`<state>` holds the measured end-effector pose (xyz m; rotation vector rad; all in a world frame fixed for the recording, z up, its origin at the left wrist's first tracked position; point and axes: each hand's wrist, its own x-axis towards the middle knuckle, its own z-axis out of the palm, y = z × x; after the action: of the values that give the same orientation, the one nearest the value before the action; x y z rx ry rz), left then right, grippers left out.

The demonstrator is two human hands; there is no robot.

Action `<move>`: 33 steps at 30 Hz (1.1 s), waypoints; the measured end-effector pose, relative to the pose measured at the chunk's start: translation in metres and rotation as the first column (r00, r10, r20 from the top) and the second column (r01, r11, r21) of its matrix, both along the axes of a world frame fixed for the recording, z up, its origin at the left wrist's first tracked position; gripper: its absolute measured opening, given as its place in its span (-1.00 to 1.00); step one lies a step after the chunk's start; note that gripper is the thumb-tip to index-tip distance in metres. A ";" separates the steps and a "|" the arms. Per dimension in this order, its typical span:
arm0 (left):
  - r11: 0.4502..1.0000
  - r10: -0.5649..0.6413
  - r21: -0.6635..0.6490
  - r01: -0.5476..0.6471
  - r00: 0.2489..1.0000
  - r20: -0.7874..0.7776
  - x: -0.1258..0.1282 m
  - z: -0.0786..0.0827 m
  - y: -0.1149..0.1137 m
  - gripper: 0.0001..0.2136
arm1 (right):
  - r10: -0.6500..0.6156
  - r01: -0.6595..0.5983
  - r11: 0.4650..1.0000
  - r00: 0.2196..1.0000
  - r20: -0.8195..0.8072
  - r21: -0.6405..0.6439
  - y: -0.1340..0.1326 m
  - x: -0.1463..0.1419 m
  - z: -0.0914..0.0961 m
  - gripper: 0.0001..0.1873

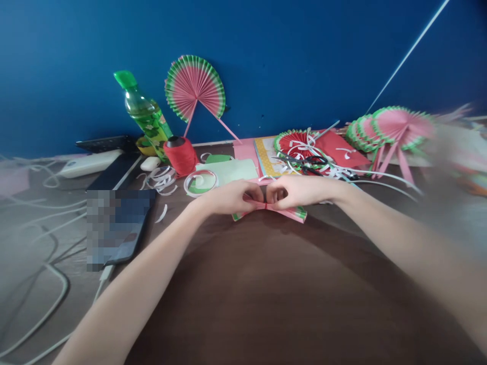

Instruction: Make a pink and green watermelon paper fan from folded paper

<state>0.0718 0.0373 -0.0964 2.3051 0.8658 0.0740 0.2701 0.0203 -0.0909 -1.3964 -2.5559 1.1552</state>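
Observation:
Both hands pinch a pleated strip of pink paper (291, 213) with green ends, held low over the brown table. Around its middle, between the two hands, runs a narrow red band that looks like thread. My left hand (239, 195) grips the strip just left of that band, fingers curled. My right hand (287, 191) grips just right of it, with thumb and fingers pressed together. Parts of the strip are hidden behind the fingers. Behind my left hand lie a roll of clear tape (201, 183) and a pale green paper sheet (238, 171).
A red thread spool (180, 156) and a green bottle (146, 114) stand at the back left. One finished paper fan (196, 88) leans on the blue wall; several more fans (395, 126) sit at right. Scissors (304, 159) lie among paper scraps. A tablet (125, 228) and cables occupy the left.

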 end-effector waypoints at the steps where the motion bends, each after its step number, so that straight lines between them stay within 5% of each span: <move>1: 1.000 0.011 -0.022 -0.011 1.000 -0.009 -0.001 0.001 0.001 -0.80 | 0.007 -0.008 1.000 0.999 -0.038 -0.020 0.002 0.002 0.000 -0.84; 14: 0.993 0.090 -0.075 -0.088 0.996 0.021 0.001 0.003 -0.003 -0.75 | -0.098 0.086 0.994 0.969 -0.227 -0.061 0.000 -0.001 0.000 -0.79; 33: 0.989 0.092 -0.121 -0.085 0.994 0.057 0.002 0.005 -0.006 -0.83 | -0.097 0.084 0.995 0.964 -0.249 -0.062 0.004 0.001 -0.003 -0.84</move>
<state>0.0741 0.0315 -0.0913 2.1432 0.9161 0.1293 0.2712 0.0243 -0.0936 -1.2672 -2.2811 1.2982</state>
